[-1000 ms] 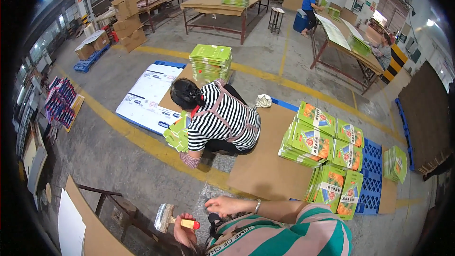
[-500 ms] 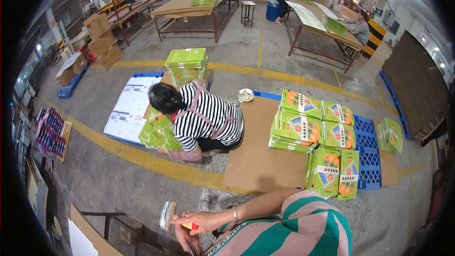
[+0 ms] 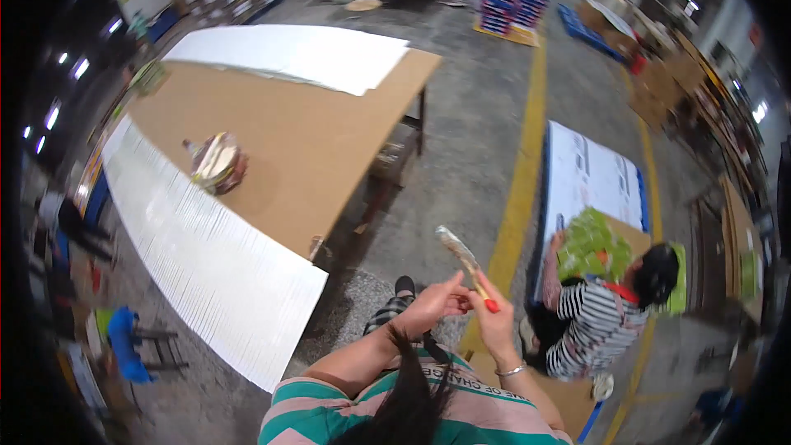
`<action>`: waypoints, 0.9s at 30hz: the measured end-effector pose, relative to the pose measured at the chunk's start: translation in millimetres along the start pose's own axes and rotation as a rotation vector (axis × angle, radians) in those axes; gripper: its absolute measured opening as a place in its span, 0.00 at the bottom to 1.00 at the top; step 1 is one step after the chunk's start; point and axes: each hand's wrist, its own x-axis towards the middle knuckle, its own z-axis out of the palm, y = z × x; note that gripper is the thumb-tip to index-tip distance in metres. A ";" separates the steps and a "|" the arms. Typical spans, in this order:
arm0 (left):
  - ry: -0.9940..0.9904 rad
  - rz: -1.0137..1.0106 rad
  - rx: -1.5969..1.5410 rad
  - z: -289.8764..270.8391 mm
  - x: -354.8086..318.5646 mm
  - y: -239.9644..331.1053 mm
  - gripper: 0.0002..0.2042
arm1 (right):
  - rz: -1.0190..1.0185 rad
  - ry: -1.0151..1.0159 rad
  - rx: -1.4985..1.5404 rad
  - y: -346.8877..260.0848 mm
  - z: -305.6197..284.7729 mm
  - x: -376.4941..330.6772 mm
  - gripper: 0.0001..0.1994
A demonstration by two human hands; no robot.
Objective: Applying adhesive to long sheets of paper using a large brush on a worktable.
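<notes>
In front of my body, my right hand [image 3: 496,321] is closed round the handle of a flat brush [image 3: 460,251]. The brush has a yellow handle with a red end, and its whitish, worn-looking head points up and to the left. My left hand [image 3: 441,300] is right beside it, fingers loosely bent and thumb apart, close to the handle and the right fingers. I see nothing held in the left hand. To the left, fanned white sheets [image 3: 198,239] lie along the near side of a brown-topped table [image 3: 288,148].
A plastic-wrapped tub [image 3: 219,163] stands on the table, and more white sheets [image 3: 280,49] lie at its far side. On my right a co-worker in a striped top [image 3: 606,325] crouches over green packages [image 3: 593,247] by a pallet with white sheets [image 3: 589,173]. A blue-draped stool [image 3: 128,342] stands lower left.
My view has swung left, from the stacked green packages to the table with white sheets. The co-worker now appears on the right. The brush stays in my right hand, its head now pointing up and left.
</notes>
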 end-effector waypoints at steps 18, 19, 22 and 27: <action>0.975 0.745 -0.146 -196.4 -2.2 219.3 0.17 | 0.122 0.055 -0.204 -7.3 -20.4 317.8 0.25; 0.999 0.753 -0.162 -200.9 4.3 224.5 0.17 | 0.097 0.129 -0.137 2.2 -25.6 338.5 0.24; 1.120 0.761 -0.205 -219.5 18.9 224.5 0.17 | 0.056 0.215 -0.094 2.6 -32.4 388.1 0.24; 1.382 0.813 -0.411 -257.2 22.3 218.1 0.19 | 0.028 0.282 -0.004 -19.1 -23.8 472.6 0.26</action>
